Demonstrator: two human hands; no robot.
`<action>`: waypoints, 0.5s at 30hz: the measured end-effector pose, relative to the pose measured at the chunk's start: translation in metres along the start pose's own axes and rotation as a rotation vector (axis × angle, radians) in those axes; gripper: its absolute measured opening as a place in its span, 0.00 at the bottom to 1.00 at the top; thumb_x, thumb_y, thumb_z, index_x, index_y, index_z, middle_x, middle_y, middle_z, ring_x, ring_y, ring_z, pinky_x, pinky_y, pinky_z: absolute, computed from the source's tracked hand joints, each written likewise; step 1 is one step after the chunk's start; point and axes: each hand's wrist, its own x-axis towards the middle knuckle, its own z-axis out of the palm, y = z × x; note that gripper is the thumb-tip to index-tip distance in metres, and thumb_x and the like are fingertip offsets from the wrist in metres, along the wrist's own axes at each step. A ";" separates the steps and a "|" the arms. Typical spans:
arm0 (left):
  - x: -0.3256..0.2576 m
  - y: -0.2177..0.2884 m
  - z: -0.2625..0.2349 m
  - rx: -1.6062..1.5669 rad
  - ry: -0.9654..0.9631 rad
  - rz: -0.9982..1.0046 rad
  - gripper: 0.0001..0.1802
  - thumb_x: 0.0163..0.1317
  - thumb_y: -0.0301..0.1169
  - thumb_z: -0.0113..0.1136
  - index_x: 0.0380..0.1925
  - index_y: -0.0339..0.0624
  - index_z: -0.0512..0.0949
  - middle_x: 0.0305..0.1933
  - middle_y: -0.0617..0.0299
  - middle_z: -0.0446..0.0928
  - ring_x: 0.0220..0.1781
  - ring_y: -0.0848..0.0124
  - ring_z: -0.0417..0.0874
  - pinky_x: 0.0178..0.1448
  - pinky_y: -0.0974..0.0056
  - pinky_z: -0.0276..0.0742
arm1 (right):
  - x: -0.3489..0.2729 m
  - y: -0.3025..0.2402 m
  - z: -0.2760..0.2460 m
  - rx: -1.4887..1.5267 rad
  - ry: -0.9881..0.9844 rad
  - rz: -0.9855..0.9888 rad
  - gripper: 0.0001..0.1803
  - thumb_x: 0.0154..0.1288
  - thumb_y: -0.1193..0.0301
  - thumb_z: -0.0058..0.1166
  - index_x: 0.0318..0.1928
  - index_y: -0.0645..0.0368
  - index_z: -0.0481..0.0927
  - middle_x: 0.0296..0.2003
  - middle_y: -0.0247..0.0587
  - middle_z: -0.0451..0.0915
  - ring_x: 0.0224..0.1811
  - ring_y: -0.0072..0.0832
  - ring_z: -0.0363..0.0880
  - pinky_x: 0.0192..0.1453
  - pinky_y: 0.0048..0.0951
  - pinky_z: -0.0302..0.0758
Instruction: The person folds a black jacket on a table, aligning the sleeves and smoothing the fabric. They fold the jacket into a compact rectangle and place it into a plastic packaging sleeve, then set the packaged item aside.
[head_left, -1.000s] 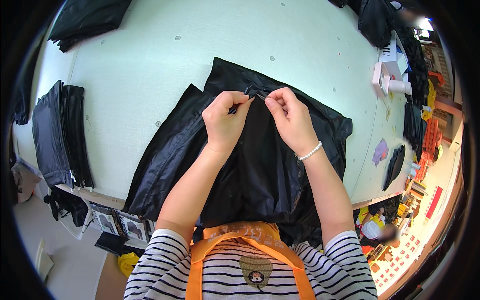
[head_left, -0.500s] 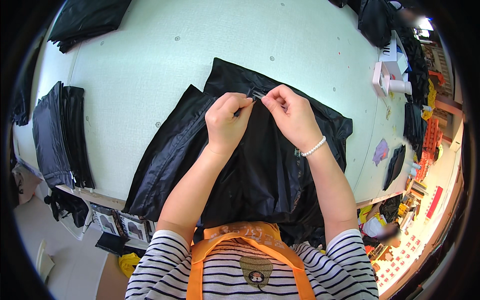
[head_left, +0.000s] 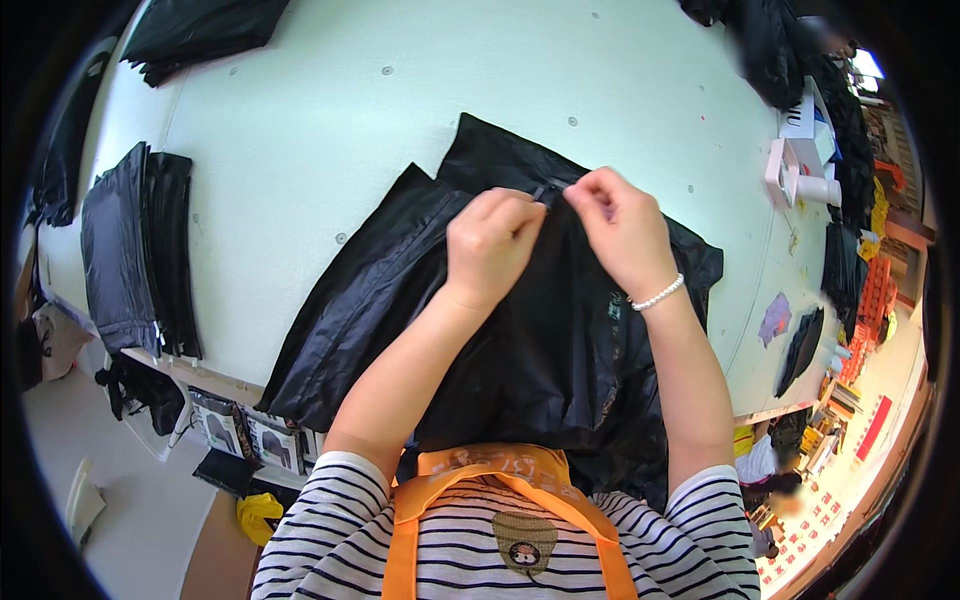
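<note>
A glossy black garment (head_left: 520,340) lies spread over the table's near side, its lower part reaching my body. My left hand (head_left: 490,245) is closed in a pinch on a dark bit of the garment near its far edge. Just to the right, my right hand (head_left: 625,225) also pinches, with thumb and forefinger together at a small, thin greyish piece (head_left: 560,184). That piece is too small and blurred to name. A bead bracelet (head_left: 658,293) circles my right wrist.
Folded black garments lie in a stack (head_left: 120,255) at the left and another pile (head_left: 205,30) at the far left. A pale pink box (head_left: 781,172), white cylinder (head_left: 819,190), purple scrap (head_left: 775,317) and black folded piece (head_left: 801,350) lie at the right of the pale table (head_left: 480,60).
The whole view has shifted, so the table and garment appear farther right. Both hands keep pinching close together; the silvery strips between the fingertips now show less clearly.
</note>
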 end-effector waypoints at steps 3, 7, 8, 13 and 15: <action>-0.007 0.006 0.004 0.028 -0.067 0.092 0.08 0.42 0.18 0.68 0.22 0.40 0.78 0.29 0.60 0.79 0.29 0.63 0.81 0.33 0.65 0.77 | 0.005 0.026 0.010 0.263 0.110 0.042 0.14 0.62 0.63 0.59 0.37 0.62 0.76 0.20 0.32 0.75 0.21 0.19 0.69 0.29 0.22 0.69; -0.017 0.007 -0.003 -0.149 -0.181 -0.015 0.09 0.43 0.20 0.68 0.26 0.40 0.81 0.33 0.58 0.81 0.34 0.64 0.82 0.37 0.66 0.78 | 0.003 0.030 0.013 0.498 -0.179 0.104 0.16 0.60 0.65 0.62 0.43 0.64 0.78 0.21 0.24 0.72 0.24 0.12 0.65 0.30 0.18 0.67; -0.016 0.008 -0.005 -0.242 -0.208 -0.054 0.09 0.43 0.21 0.68 0.27 0.41 0.81 0.34 0.58 0.81 0.35 0.64 0.82 0.39 0.66 0.78 | 0.000 0.039 0.025 0.595 -0.215 0.068 0.14 0.60 0.67 0.62 0.42 0.64 0.80 0.22 0.22 0.72 0.23 0.11 0.64 0.29 0.17 0.65; 0.012 -0.045 -0.065 0.623 0.068 -0.137 0.12 0.47 0.30 0.69 0.33 0.40 0.80 0.36 0.56 0.79 0.41 0.55 0.78 0.48 0.58 0.73 | -0.014 0.051 0.041 0.197 -0.531 0.190 0.11 0.52 0.69 0.64 0.33 0.64 0.82 0.22 0.37 0.78 0.27 0.20 0.75 0.34 0.23 0.72; 0.005 -0.062 -0.079 0.607 -0.125 -0.322 0.13 0.47 0.29 0.68 0.34 0.40 0.80 0.35 0.55 0.78 0.41 0.56 0.78 0.49 0.57 0.72 | -0.013 0.048 0.043 -0.018 -0.559 0.150 0.12 0.52 0.68 0.64 0.35 0.62 0.82 0.26 0.42 0.81 0.30 0.33 0.80 0.37 0.29 0.74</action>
